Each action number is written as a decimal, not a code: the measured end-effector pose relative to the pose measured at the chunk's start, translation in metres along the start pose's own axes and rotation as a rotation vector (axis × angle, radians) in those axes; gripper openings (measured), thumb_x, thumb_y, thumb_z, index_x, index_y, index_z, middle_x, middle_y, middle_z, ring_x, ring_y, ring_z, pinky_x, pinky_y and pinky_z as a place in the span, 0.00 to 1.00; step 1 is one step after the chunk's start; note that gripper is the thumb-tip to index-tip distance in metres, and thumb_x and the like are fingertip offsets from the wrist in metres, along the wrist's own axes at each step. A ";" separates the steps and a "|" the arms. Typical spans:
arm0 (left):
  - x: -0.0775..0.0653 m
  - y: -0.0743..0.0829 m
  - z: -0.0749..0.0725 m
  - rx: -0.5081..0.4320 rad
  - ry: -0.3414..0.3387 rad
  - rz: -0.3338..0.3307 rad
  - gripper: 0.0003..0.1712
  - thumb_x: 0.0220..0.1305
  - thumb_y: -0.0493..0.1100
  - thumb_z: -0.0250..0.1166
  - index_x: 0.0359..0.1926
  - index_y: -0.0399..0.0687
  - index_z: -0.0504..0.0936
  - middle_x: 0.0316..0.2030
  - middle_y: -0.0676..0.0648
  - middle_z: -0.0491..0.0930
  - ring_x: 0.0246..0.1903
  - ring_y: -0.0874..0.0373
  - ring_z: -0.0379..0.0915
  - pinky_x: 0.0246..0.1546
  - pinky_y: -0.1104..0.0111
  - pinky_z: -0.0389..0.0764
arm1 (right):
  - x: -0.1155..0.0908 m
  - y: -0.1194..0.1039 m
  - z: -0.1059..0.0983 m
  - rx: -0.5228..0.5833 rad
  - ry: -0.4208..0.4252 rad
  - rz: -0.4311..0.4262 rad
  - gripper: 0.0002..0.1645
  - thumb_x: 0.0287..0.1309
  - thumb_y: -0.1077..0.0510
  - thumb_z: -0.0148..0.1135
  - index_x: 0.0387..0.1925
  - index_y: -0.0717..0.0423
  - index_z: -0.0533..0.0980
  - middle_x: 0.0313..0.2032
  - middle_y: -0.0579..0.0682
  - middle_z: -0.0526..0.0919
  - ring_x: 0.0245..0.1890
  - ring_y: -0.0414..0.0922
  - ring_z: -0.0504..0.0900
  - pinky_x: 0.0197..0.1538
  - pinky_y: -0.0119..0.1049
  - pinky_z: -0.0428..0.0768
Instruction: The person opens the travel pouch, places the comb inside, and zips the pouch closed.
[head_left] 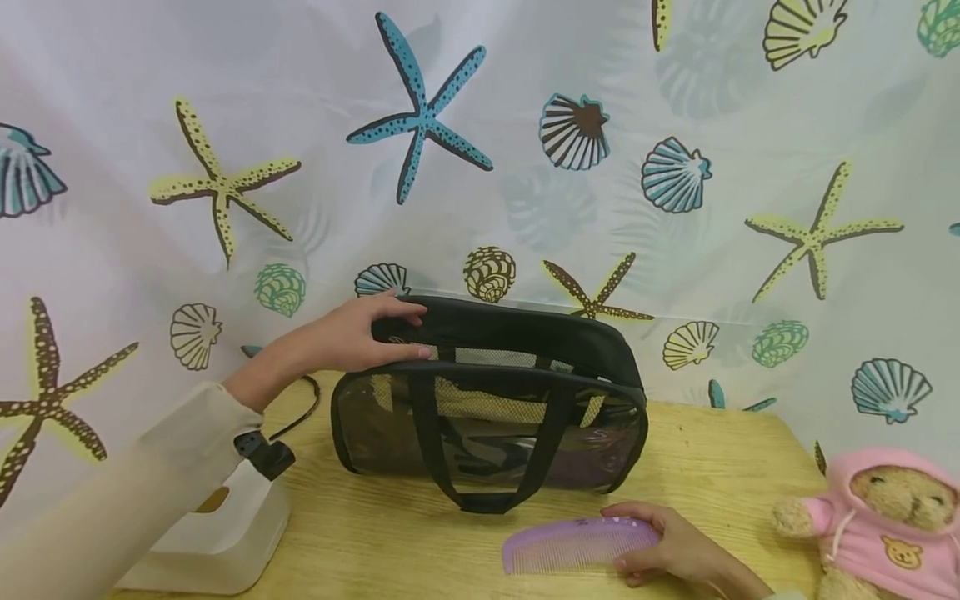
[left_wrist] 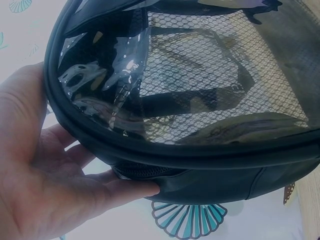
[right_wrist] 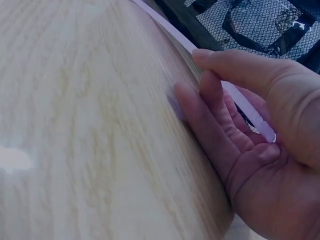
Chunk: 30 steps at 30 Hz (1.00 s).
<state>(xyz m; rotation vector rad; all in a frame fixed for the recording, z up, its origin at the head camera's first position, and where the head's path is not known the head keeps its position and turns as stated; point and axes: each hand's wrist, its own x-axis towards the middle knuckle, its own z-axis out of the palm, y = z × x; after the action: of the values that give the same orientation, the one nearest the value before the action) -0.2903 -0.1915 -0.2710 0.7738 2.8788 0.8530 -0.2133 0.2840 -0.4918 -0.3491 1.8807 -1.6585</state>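
Near the surface's point(head_left: 720, 467) back edge, a clear-sided bag point(head_left: 491, 417) shows mesh; glare blurs its interior. My left grip point(head_left: 360, 335), digits parted, touches its rim; my right grip point(head_left: 675, 543) pinches the purple comb point(head_left: 562, 542) in front, covering one end.

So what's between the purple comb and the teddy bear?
In the head view: first the right hand, pinching the near end of the comb, then a bare stretch of wooden table up to the bear.

Left arm point(head_left: 172, 458) extended, right grip point(head_left: 673, 546) curled
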 end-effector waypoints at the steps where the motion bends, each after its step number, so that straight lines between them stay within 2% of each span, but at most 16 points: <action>1: 0.000 0.000 0.000 0.001 0.001 0.000 0.41 0.67 0.58 0.69 0.75 0.46 0.69 0.75 0.39 0.67 0.82 0.35 0.36 0.76 0.35 0.52 | 0.000 0.000 0.001 0.005 0.006 0.000 0.45 0.59 0.66 0.73 0.73 0.71 0.62 0.62 0.59 0.74 0.40 0.47 0.88 0.41 0.37 0.89; 3: 0.000 0.000 0.000 0.002 0.000 -0.002 0.41 0.67 0.58 0.69 0.75 0.46 0.69 0.75 0.39 0.66 0.82 0.35 0.37 0.76 0.35 0.53 | 0.000 0.001 0.003 0.015 0.013 0.001 0.44 0.59 0.66 0.73 0.72 0.72 0.62 0.63 0.61 0.73 0.42 0.48 0.87 0.43 0.38 0.89; 10: -0.001 -0.001 0.000 -0.001 0.003 -0.003 0.41 0.68 0.58 0.69 0.75 0.46 0.70 0.75 0.39 0.67 0.82 0.35 0.37 0.76 0.35 0.52 | 0.000 0.002 0.006 0.026 0.034 0.004 0.45 0.58 0.65 0.74 0.72 0.71 0.62 0.61 0.59 0.73 0.48 0.47 0.83 0.47 0.38 0.88; 13: 0.000 -0.001 0.000 -0.007 0.003 0.000 0.41 0.68 0.58 0.68 0.75 0.46 0.69 0.75 0.39 0.67 0.82 0.36 0.36 0.76 0.35 0.52 | 0.000 0.002 0.005 -0.030 0.061 0.001 0.44 0.60 0.62 0.74 0.73 0.68 0.63 0.63 0.60 0.74 0.51 0.47 0.82 0.50 0.37 0.87; 17: 0.001 -0.001 0.000 -0.007 0.005 0.001 0.41 0.68 0.58 0.69 0.75 0.46 0.69 0.75 0.39 0.67 0.82 0.35 0.37 0.76 0.36 0.52 | -0.002 0.001 0.004 -0.089 0.092 -0.007 0.42 0.63 0.59 0.72 0.73 0.64 0.64 0.63 0.56 0.78 0.53 0.45 0.81 0.54 0.32 0.82; 22: 0.002 0.000 -0.001 -0.001 0.003 -0.008 0.41 0.67 0.58 0.69 0.74 0.47 0.70 0.76 0.38 0.65 0.82 0.35 0.37 0.75 0.36 0.54 | -0.008 -0.004 0.004 0.018 0.016 -0.038 0.42 0.66 0.63 0.68 0.74 0.68 0.60 0.57 0.55 0.83 0.50 0.44 0.85 0.53 0.37 0.86; 25: 0.002 0.001 -0.002 0.001 0.001 -0.012 0.41 0.66 0.58 0.70 0.74 0.47 0.71 0.77 0.36 0.62 0.81 0.34 0.38 0.75 0.35 0.55 | -0.013 -0.015 0.005 0.020 -0.012 -0.061 0.41 0.66 0.64 0.67 0.74 0.71 0.58 0.57 0.55 0.82 0.50 0.46 0.86 0.51 0.39 0.87; 27: 0.002 0.001 -0.002 0.002 0.001 -0.010 0.41 0.66 0.58 0.70 0.74 0.47 0.71 0.76 0.37 0.64 0.81 0.34 0.39 0.75 0.35 0.55 | -0.018 -0.027 0.006 -0.011 -0.022 -0.068 0.41 0.66 0.63 0.67 0.73 0.71 0.59 0.56 0.54 0.81 0.50 0.46 0.84 0.49 0.40 0.88; 30: 0.003 0.001 -0.002 0.003 0.003 -0.006 0.41 0.66 0.58 0.71 0.74 0.46 0.71 0.74 0.38 0.68 0.81 0.34 0.39 0.75 0.36 0.55 | -0.027 -0.047 0.008 -0.032 -0.090 -0.097 0.39 0.67 0.66 0.65 0.72 0.73 0.59 0.55 0.54 0.81 0.48 0.44 0.85 0.47 0.39 0.89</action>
<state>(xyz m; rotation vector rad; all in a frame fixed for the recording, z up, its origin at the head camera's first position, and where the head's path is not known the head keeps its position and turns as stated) -0.2931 -0.1900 -0.2689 0.7646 2.8842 0.8501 -0.1965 0.2842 -0.4400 -0.5271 1.8509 -1.6487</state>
